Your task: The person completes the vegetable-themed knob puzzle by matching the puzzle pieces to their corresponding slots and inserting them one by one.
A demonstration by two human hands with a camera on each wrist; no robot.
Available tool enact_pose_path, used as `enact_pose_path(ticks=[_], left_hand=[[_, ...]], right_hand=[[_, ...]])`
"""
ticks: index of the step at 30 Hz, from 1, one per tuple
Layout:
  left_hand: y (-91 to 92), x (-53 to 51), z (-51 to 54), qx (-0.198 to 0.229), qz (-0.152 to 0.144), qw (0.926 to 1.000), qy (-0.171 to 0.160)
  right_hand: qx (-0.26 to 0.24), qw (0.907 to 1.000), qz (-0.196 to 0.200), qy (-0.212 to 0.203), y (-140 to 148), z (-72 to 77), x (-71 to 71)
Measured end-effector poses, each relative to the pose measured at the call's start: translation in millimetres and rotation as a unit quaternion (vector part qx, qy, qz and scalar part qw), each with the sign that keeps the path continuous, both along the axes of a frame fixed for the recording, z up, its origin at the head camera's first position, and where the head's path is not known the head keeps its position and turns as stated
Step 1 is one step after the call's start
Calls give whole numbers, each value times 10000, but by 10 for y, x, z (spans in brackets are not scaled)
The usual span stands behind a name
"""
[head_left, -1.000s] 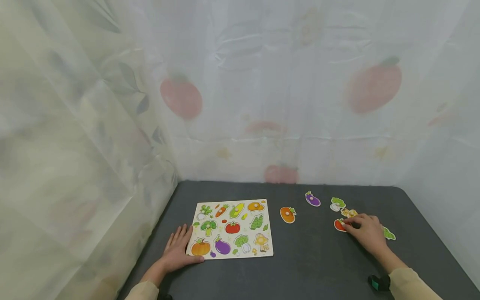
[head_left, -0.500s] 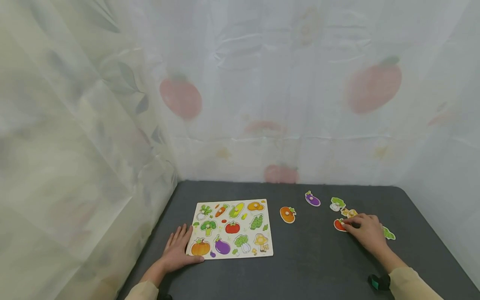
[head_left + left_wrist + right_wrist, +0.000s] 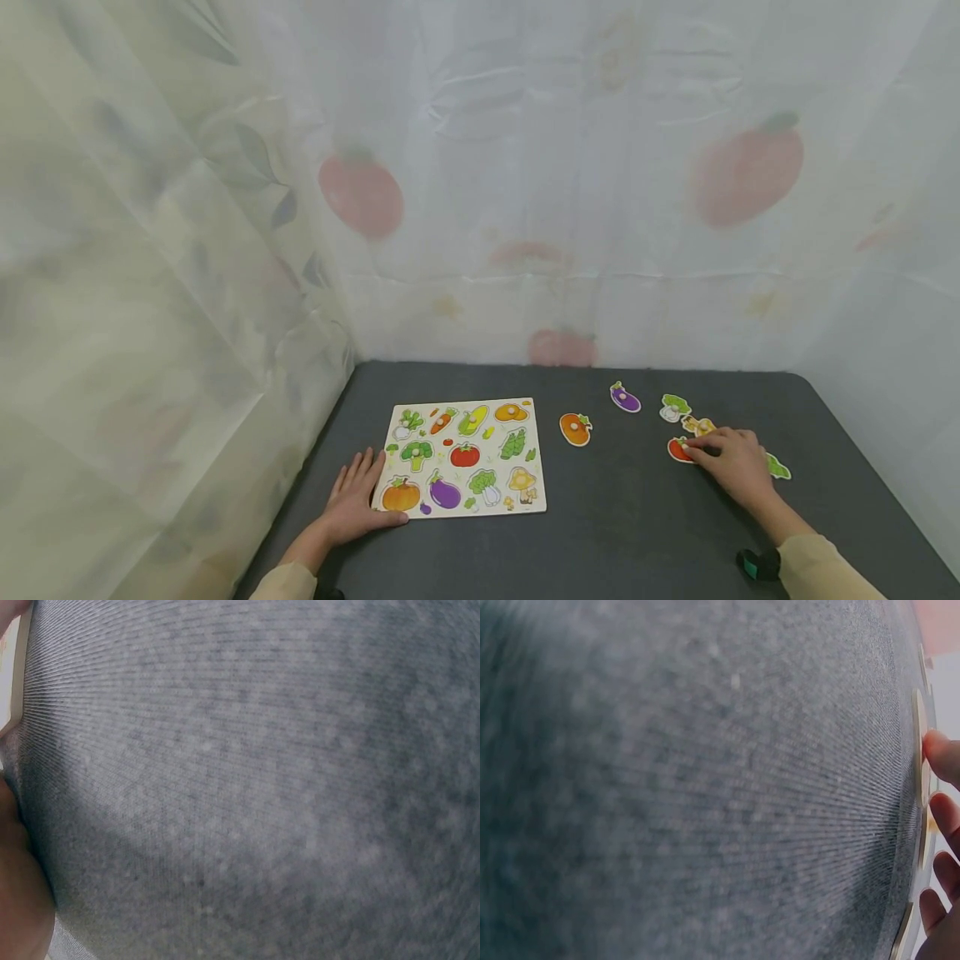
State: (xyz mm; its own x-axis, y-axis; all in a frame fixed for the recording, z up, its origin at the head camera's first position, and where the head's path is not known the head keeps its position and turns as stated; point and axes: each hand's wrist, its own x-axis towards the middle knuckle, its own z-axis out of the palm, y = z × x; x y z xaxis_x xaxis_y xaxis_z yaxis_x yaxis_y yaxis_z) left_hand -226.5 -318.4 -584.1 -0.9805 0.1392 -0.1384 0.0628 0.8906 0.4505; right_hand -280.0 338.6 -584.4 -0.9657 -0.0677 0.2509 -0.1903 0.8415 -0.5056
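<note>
The cream board [image 3: 536, 497] with printed vegetables lies flat on the dark table. At its lower left corner my left hand [image 3: 352, 506] rests with spread fingers, the thumb along the near edge; its skin [image 3: 24, 900] and the board's edge [image 3: 15, 675] show in the left wrist view. My right hand [image 3: 738, 471] pinches the red tomato piece [image 3: 677, 451], which lies on the table. Just behind it lie the mushroom piece [image 3: 697, 426] and the cabbage piece [image 3: 675, 407]. A green piece [image 3: 778, 467] is partly hidden by the hand.
Between the board and my right hand lie an orange pumpkin piece [image 3: 575, 429] and, farther back, a purple eggplant piece [image 3: 626, 398]. Pale patterned curtains [image 3: 570, 208] hang behind the table [image 3: 622, 533] and on both sides.
</note>
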Motion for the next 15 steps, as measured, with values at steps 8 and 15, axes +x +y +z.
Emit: enact_pose_path(ticks=[8,15], left_hand=[[-15,5,-24,-12,-16,10000,49],[-27,-3,-29,42,-52,10000,60]], right_hand=[[78,9999,-18,109,-21,-4,9],[130,9994,-10,324,-39,-41,6]])
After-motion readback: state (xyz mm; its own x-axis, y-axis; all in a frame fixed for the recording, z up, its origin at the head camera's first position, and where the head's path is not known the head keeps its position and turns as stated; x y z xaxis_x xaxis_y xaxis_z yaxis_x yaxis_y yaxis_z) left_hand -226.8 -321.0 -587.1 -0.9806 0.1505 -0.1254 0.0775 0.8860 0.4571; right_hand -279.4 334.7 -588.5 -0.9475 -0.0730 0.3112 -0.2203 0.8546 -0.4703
